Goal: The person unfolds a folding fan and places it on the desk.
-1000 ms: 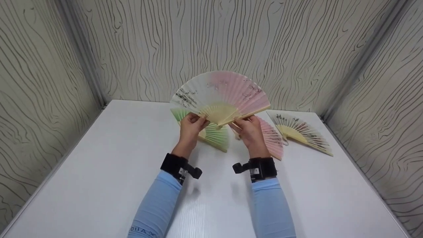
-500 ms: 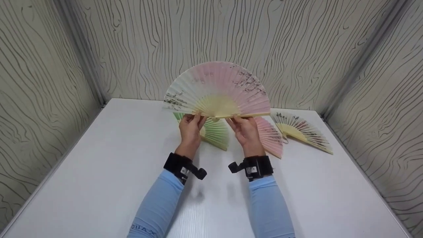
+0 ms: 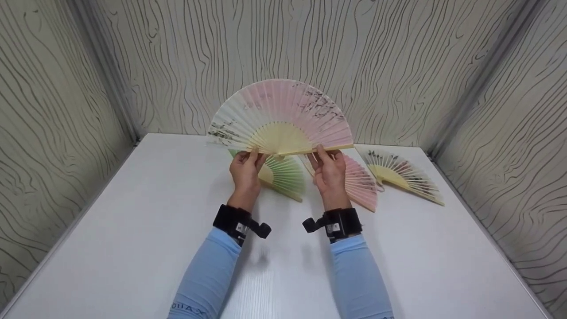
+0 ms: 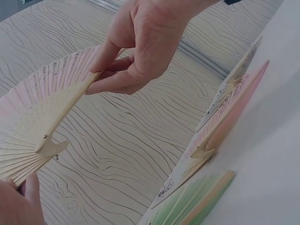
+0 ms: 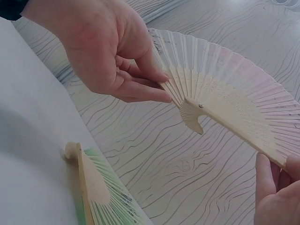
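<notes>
Holding one open fan (image 3: 283,117) (two hands), above three fans.

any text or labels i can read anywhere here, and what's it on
Left sleeve, near the bottom edge: pale print, roughly "XA110" seen upside down, not surely readable.
Held fan: dark brush marks at both sides, too blurred to read.
Cream fan on the table: dark marks, too small to read.
Right wrist strap: small white label, unreadable.

Light blue sleeves (image 3: 208,274), black wrist straps (image 3: 232,220) carrying small cameras.
</notes>
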